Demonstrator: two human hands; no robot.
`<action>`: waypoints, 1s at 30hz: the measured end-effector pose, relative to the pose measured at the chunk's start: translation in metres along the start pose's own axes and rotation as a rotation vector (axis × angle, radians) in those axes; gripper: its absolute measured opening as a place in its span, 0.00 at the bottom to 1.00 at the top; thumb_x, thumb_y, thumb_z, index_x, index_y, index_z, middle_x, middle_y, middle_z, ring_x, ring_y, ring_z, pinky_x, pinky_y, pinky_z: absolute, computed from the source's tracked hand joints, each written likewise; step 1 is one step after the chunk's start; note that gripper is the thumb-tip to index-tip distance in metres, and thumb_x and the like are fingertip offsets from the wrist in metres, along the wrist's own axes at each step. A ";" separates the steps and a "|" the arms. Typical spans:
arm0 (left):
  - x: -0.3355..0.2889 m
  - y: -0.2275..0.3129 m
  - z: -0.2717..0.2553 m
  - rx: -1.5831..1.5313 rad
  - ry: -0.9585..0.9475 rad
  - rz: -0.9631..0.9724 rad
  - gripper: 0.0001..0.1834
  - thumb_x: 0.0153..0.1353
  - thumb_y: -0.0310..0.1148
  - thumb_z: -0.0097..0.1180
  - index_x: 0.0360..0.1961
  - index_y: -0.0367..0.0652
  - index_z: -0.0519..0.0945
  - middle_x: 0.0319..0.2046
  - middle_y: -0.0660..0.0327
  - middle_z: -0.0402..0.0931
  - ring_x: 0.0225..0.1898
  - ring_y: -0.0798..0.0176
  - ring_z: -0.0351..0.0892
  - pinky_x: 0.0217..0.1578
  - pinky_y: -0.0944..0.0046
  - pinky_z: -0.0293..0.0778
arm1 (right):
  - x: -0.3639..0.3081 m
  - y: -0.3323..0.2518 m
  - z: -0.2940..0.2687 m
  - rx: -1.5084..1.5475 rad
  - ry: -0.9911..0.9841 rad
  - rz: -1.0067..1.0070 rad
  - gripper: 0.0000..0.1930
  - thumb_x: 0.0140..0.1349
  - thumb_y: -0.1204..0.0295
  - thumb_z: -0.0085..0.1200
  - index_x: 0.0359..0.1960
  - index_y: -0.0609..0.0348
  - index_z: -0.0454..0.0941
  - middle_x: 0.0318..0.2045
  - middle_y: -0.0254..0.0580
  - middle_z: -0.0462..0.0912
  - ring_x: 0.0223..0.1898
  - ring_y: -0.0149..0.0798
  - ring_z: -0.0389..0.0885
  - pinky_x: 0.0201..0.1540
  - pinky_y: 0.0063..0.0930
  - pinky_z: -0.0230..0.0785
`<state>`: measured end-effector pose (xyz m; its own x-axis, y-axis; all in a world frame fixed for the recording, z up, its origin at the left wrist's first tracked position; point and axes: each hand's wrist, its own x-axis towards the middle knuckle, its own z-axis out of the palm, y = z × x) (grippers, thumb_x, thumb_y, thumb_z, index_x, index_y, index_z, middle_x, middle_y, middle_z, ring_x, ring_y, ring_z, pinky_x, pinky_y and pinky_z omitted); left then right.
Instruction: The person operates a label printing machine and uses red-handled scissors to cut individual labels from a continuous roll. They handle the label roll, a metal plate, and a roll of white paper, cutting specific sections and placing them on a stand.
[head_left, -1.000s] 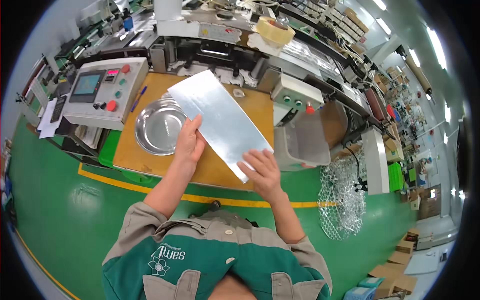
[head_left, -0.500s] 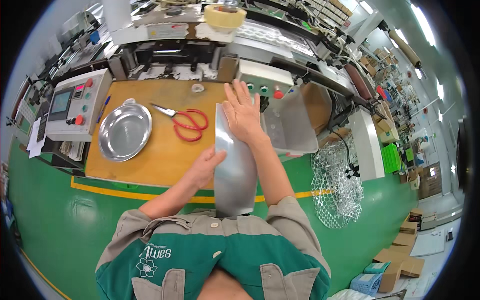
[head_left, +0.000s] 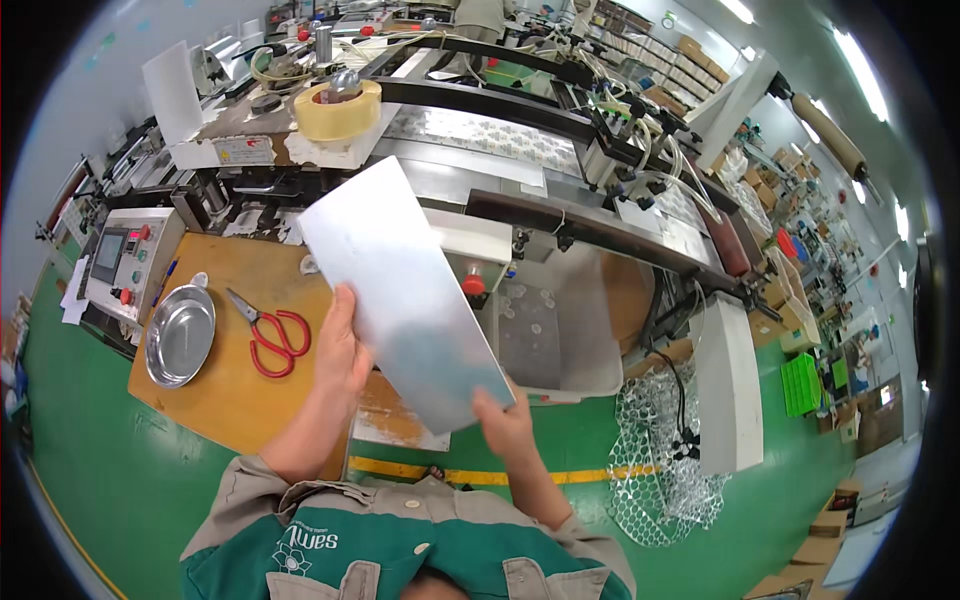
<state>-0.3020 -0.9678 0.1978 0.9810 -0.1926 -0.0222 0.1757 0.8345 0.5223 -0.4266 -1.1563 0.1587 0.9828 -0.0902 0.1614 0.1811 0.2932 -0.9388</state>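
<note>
A: Change since half a second back?
B: Silver sheet (head_left: 402, 300) has swung round. Then it stood nearly straight up and down in view, the right hand spread flat on its face. Now it slants, upper end to the left, and the right hand (head_left: 507, 425) has dropped to the lower right edge. Whole view has shifted as well: tabletop items sit further left in it.
A: Anything moved on the tabletop (head_left: 225, 415)?
B: Red-handled scissors (head_left: 277, 342) and metal bowl (head_left: 180, 340) keep their places side by side. Tabletop is yellow-brown, worn. Control panel (head_left: 125, 262) off its left side.
A: Surroundings?
B: Machine behind, tape roll (head_left: 338, 112) on top. Grey bin (head_left: 590, 345) right of the tabletop, small clear pieces in it. Green floor (head_left: 85, 430), yellow line (head_left: 570, 476), heap of silver mesh scrap (head_left: 665, 465) further right, green crate (head_left: 800, 387) beyond.
A: Hands?
B: Both gripping the sheet. Left hand (head_left: 345, 350) at its left edge, thumb up along the rim, forearm rising from below. Right has its thumb over the face near the bottom corner; its other fingers are mostly hidden.
A: Sheet's position?
B: Held up off the tabletop, in view between scissors and bin.
</note>
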 end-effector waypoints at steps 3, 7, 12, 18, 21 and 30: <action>0.022 -0.024 0.012 0.019 0.021 -0.077 0.24 0.71 0.44 0.40 0.58 0.36 0.64 0.54 0.55 0.70 0.56 0.59 0.71 0.57 0.56 0.69 | -0.010 0.002 -0.014 -0.029 0.039 -0.046 0.19 0.64 0.75 0.51 0.55 0.71 0.69 0.47 0.36 0.76 0.49 0.28 0.71 0.51 0.22 0.64; 0.053 -0.032 0.011 0.437 -0.117 -0.192 0.25 0.71 0.40 0.41 0.62 0.37 0.59 0.53 0.53 0.71 0.52 0.59 0.74 0.52 0.61 0.71 | 0.019 -0.067 -0.003 -0.626 0.033 -0.416 0.17 0.63 0.81 0.46 0.55 0.71 0.70 0.53 0.52 0.75 0.55 0.43 0.74 0.56 0.30 0.65; 0.099 -0.018 0.010 1.336 -0.465 0.502 0.15 0.63 0.29 0.53 0.50 0.37 0.74 0.48 0.53 0.76 0.51 0.53 0.75 0.49 0.59 0.72 | 0.084 -0.124 -0.008 -1.451 -0.189 -0.733 0.26 0.51 0.85 0.47 0.56 0.67 0.70 0.54 0.59 0.72 0.55 0.58 0.71 0.58 0.43 0.63; 0.177 -0.042 0.004 1.608 -0.523 0.950 0.13 0.58 0.34 0.57 0.42 0.39 0.77 0.44 0.53 0.75 0.51 0.45 0.71 0.50 0.52 0.69 | 0.254 -0.078 -0.033 -1.747 -0.220 -0.775 0.31 0.49 0.84 0.46 0.60 0.59 0.64 0.52 0.53 0.70 0.56 0.55 0.67 0.54 0.48 0.60; 0.179 -0.056 0.011 1.723 -0.467 0.956 0.20 0.57 0.43 0.57 0.45 0.41 0.77 0.46 0.55 0.74 0.52 0.48 0.69 0.50 0.52 0.65 | 0.340 -0.052 -0.063 -1.830 -0.108 -0.662 0.32 0.52 0.83 0.46 0.62 0.50 0.63 0.53 0.51 0.70 0.58 0.53 0.65 0.54 0.52 0.59; 0.182 -0.050 0.006 1.747 -0.448 0.809 0.20 0.58 0.43 0.55 0.46 0.39 0.76 0.46 0.52 0.73 0.51 0.49 0.70 0.52 0.54 0.64 | 0.481 0.007 -0.052 -1.996 -0.039 -0.141 0.31 0.57 0.79 0.40 0.64 0.38 0.61 0.60 0.49 0.65 0.63 0.55 0.61 0.62 0.66 0.49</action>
<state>-0.1324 -1.0475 0.1723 0.6403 -0.4213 0.6423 -0.7556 -0.4961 0.4278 0.0454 -1.2472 0.2137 0.9731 0.0113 0.2301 -0.0193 -0.9913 0.1305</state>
